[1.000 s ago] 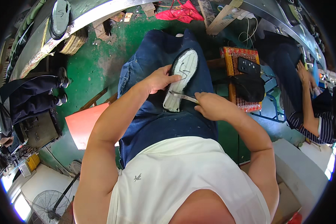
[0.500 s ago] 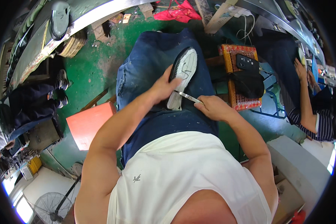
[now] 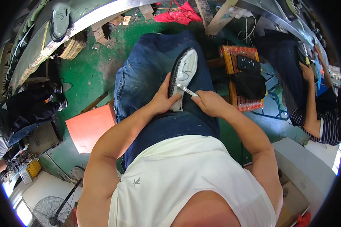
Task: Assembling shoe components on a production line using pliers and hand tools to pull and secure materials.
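A white shoe sole with a dark rim [image 3: 183, 73] lies lengthwise on my lap, over dark blue jeans [image 3: 147, 72]. My left hand [image 3: 163, 100] grips the sole's near end, thumb along its left edge. My right hand [image 3: 210, 103] holds a thin metal blade [image 3: 186, 90] whose tip rests on the sole's white face. Both forearms come in from below, over my white sleeveless shirt.
An orange board [image 3: 90, 126] lies on the green floor to my left. At my right stands a red woven stool [image 3: 241, 81] with a black pouch and a black remote-like object. Another person [image 3: 314, 102] in a striped shirt sits far right. A fan [image 3: 51, 212] is lower left, a red cloth [image 3: 178, 15] ahead.
The sole has turned more on edge and sits higher on my lap. My right hand has closed in, bringing the blade onto the sole. The view has shifted slightly.
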Motion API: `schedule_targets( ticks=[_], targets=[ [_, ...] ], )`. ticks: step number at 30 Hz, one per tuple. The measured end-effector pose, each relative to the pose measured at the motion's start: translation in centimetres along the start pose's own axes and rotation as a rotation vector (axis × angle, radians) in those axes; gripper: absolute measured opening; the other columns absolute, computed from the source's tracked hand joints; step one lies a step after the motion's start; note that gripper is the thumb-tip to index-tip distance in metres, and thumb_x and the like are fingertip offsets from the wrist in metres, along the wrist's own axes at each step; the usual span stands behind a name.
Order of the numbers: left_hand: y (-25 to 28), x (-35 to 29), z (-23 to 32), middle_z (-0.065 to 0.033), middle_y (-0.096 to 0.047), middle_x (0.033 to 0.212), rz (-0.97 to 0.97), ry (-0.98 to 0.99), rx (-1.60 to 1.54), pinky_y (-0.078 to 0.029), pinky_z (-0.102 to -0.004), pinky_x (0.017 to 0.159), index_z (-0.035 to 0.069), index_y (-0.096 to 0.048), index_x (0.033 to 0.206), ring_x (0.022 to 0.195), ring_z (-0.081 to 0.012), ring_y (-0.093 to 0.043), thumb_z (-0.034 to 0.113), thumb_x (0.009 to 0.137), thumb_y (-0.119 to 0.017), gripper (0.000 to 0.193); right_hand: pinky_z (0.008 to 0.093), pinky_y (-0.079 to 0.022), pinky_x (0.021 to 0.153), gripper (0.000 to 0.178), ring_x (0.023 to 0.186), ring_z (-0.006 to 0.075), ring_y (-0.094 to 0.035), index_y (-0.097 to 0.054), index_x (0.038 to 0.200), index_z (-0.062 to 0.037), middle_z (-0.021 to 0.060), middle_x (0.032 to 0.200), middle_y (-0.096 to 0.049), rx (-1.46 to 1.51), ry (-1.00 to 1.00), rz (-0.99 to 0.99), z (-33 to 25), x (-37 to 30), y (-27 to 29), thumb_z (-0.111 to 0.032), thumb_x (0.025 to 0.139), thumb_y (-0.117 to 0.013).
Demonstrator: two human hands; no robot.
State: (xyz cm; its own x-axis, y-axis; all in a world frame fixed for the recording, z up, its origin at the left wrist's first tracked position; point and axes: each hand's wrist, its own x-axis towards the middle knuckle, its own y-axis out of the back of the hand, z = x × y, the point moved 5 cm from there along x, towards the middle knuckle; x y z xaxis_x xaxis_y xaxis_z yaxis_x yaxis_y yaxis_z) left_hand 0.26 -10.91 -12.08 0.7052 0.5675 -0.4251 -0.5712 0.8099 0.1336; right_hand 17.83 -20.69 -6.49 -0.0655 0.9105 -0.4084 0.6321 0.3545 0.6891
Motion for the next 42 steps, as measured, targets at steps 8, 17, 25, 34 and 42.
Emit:
schedule_targets(
  ticks=[8,17,25,34,42],
  targets=[
    [10.1,-2.6,8.8,-0.0123,-0.052,0.147,0.038,-0.031,-0.737,-0.041,-0.0337,0.109,0.001,-0.034,0.155,0.130,-0.0190,-0.052,0.004,0.095,-0.064,0.067,0.0340,-0.053,0.069,0.041,0.072,0.0183,-0.068,-0.061,0.098,0.0010,0.0088,0.080,-0.068,0.689,-0.175,0.013,5.7,-1.1,-1.4,-0.033,0.108,-0.040],
    [32.1,21.8,33.1,-0.0171,-0.066,0.125,0.384,-0.228,-0.036,-0.056,-0.0356,0.087,-0.004,-0.031,0.155,0.102,-0.0223,-0.068,0.016,0.094,-0.066,0.073,0.0317,-0.055,0.069,0.044,0.073,0.0164,-0.069,-0.062,0.106,0.0026,0.0091,0.087,-0.070,0.871,-0.210,-0.199,8.2,3.2,0.0,-0.034,0.110,-0.038],
    [37.0,39.0,34.4,-0.0163,-0.064,0.132,0.689,-0.429,1.711,-0.043,-0.0452,0.110,0.008,-0.062,0.129,0.127,-0.0405,-0.055,0.017,0.094,-0.058,0.036,0.0317,-0.055,0.072,0.046,0.078,0.0178,-0.071,-0.062,0.110,0.0026,0.0108,0.090,-0.072,0.952,-0.285,-0.273,9.4,6.2,2.8,-0.035,0.110,-0.036],
    [58.9,18.3,26.9,-0.0117,-0.063,0.134,0.768,0.841,1.528,-0.050,-0.0471,0.100,0.017,-0.062,0.134,0.129,-0.0287,-0.057,0.044,0.080,-0.076,0.062,0.0330,-0.056,0.072,0.046,0.078,0.0193,-0.071,-0.061,0.111,0.0027,0.0127,0.093,-0.071,1.027,-0.321,-0.359,9.3,8.6,6.4,-0.033,0.111,-0.033],
    [60.5,8.6,17.1,-0.0108,-0.073,0.098,0.706,0.224,-0.047,-0.058,-0.0427,0.079,0.004,-0.069,0.110,0.081,-0.0262,-0.071,0.046,0.098,-0.062,0.044,0.0349,-0.056,0.072,0.048,0.080,0.0216,-0.071,-0.060,0.113,0.0027,0.0145,0.095,-0.070,1.034,-0.269,-0.377,8.6,6.2,1.9,-0.036,0.111,-0.033]
  ],
)
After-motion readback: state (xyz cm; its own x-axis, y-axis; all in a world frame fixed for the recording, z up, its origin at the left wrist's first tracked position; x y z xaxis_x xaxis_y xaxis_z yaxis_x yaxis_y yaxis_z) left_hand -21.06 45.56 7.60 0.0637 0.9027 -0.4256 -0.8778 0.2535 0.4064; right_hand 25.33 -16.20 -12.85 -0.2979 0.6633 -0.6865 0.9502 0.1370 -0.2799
